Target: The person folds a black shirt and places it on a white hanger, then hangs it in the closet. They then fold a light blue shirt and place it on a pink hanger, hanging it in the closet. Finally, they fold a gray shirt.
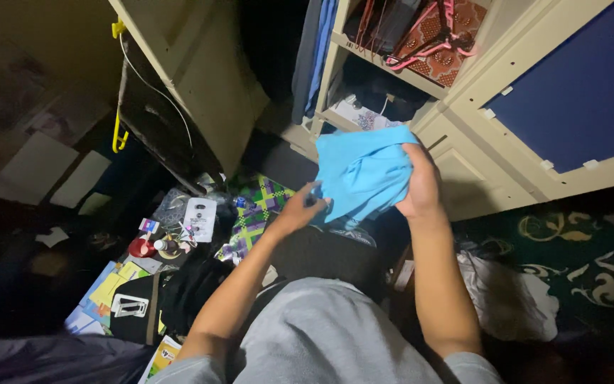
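Note:
A light blue cloth garment is bunched up in front of an open cream wardrobe. My right hand grips its right side, fingers curled over the fabric. Gripping its lower left edge is my left hand. The cloth hangs between both hands, just below the wardrobe's lower shelf. My grey-clothed lap fills the bottom of the view.
The wardrobe door stands open at left, with yellow hooks and a white cable. Pink hangers lie on the upper shelf. Small items, papers and a green checked cloth litter the floor at left. A dark patterned rug lies at right.

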